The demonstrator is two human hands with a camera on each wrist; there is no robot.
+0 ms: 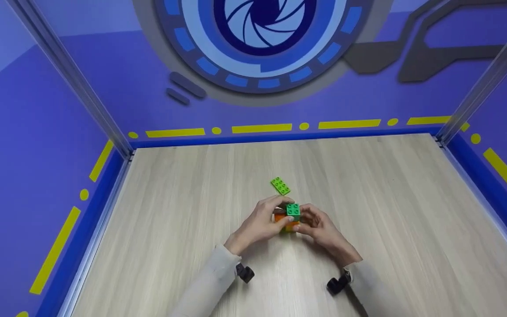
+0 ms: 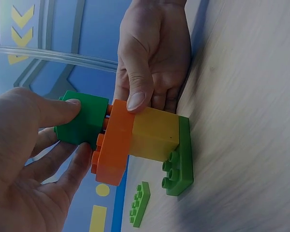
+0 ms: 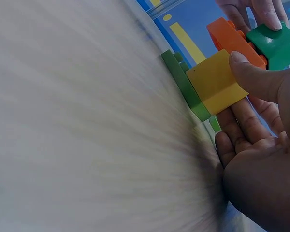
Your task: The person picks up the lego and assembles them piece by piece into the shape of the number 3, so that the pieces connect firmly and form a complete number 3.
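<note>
While our left hand [image 1: 262, 220] pinches the dark-green square plastic block [image 2: 87, 118] above the orange oblong plastic block [image 2: 117, 150], our right hand [image 1: 326, 231] grips the boxy yellow plastic block [image 2: 157, 133] beneath; pressing off-centre could seat the top one crooked.

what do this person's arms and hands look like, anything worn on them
The left hand and right hand are bare, with no gloves. The left sleeve and right sleeve are long, plain and pale greyish, ending near the wrists. A small black device sits at the left wrist, and another black device at the right. No cables show.
</note>
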